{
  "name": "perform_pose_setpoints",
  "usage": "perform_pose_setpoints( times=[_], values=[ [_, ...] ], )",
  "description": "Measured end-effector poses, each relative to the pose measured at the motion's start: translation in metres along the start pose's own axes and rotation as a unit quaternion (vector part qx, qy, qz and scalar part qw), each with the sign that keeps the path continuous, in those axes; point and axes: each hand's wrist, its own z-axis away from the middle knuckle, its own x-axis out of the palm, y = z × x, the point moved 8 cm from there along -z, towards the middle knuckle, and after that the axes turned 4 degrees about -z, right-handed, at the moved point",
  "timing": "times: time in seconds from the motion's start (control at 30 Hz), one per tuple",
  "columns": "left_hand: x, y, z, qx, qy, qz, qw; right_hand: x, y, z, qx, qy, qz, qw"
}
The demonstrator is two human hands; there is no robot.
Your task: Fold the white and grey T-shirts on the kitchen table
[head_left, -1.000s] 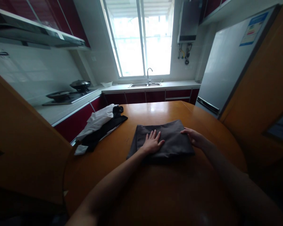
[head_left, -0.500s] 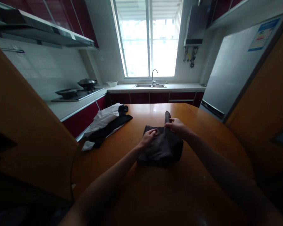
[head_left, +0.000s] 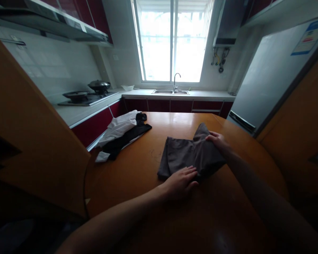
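Note:
A dark grey garment [head_left: 181,151], partly folded, lies on the wooden table [head_left: 137,169] in front of me; its exact kind is unclear. My left hand [head_left: 182,180] rests at its near edge, palm down, with the fingers extended over the cloth. My right hand [head_left: 218,141] pinches the garment's far right part, where a fold of cloth sticks up and away from me. The right forearm covers some of the table to the right of the cloth.
White and black clothes [head_left: 122,132] lie at the table's left far edge. Beyond stand a counter with a sink [head_left: 169,92], a stove with pans [head_left: 99,85], and a fridge [head_left: 270,70] at right. A wooden panel [head_left: 29,134] rises close on the left.
My right hand has drawn its part of the garment to the right, spreading the cloth wider. My left hand has moved from the far edge to the near edge. The view has shifted slightly.

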Motion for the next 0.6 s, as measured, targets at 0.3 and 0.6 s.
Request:
perform_pose_setpoints(
  times=[0.3,0.6],
  values=[
    [0.003,0.001,0.000,0.002,-0.015,-0.133,0.991,-0.054,0.068,0.010,0.072,0.059,-0.065,0.994],
    [0.025,0.007,-0.002,-0.012,-0.041,-0.188,0.981,-0.041,0.045,0.011,0.021,0.028,-0.100,0.994]
  ],
)
